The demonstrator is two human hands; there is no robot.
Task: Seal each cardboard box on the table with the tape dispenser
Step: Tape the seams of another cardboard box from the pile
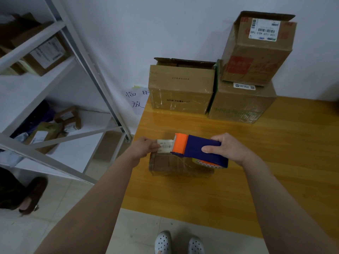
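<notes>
A small flat cardboard box point(170, 165) lies near the left edge of the wooden table point(275, 162). On top of it sits the blue and orange tape dispenser point(198, 149), which my right hand point(227, 149) grips by its blue body. My left hand point(145, 148) holds the box's left end, fingers at a white label point(166, 145) next to the dispenser's orange front. Three larger boxes stand against the wall: an open-flapped one point(180, 88), a green-printed one point(242, 105), and one with red print point(256, 50) stacked on it.
A white metal shelf rack point(77, 57) holding parcels stands to the left of the table. A handwritten paper sign point(136, 99) hangs on the wall beside the boxes. My white shoes point(178, 242) show on the tiled floor below the table's front edge.
</notes>
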